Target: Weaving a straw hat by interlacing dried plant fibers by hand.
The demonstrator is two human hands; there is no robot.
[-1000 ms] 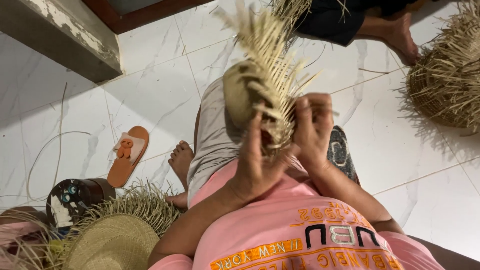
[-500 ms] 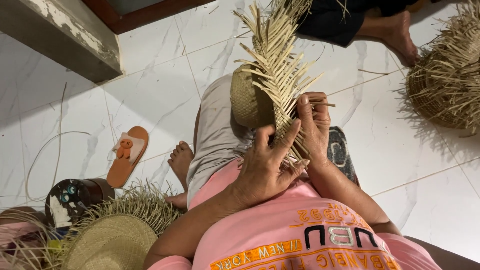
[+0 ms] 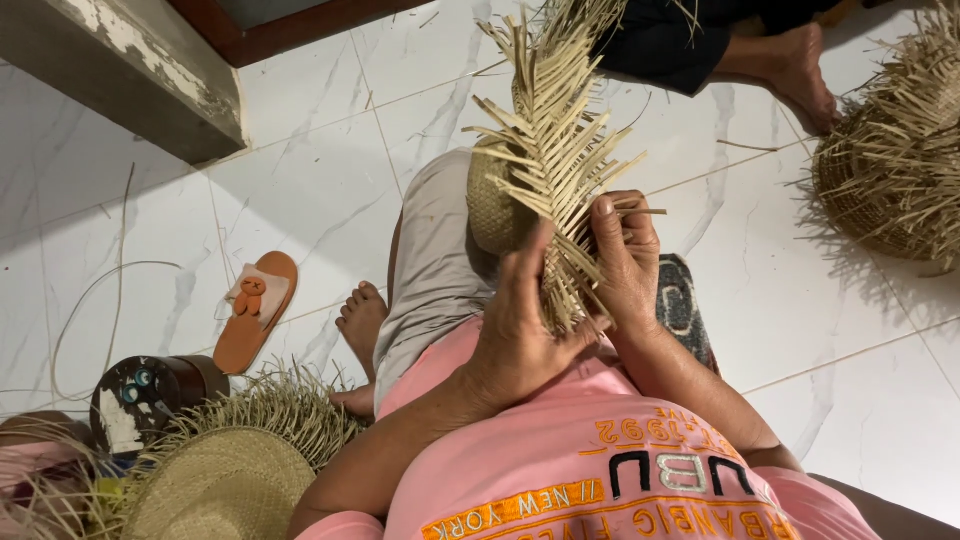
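From the head camera, the left hand [image 3: 520,340] and right hand [image 3: 625,265] had their fingers closed around the half-woven straw hat [image 3: 545,170], held above the lap. Its crown looked woven; long loose strands remained. A finished hat [image 3: 215,490] lay on the floor.

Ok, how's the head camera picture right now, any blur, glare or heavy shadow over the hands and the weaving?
Head view: sharp, no motion blur on the left hand or right hand; the half-woven straw hat is evenly lit and its loose strips are crisp. The white marble floor shows only soft shadows and no hard glare. The finished straw hat at bottom left sits dimmer, yet readable.
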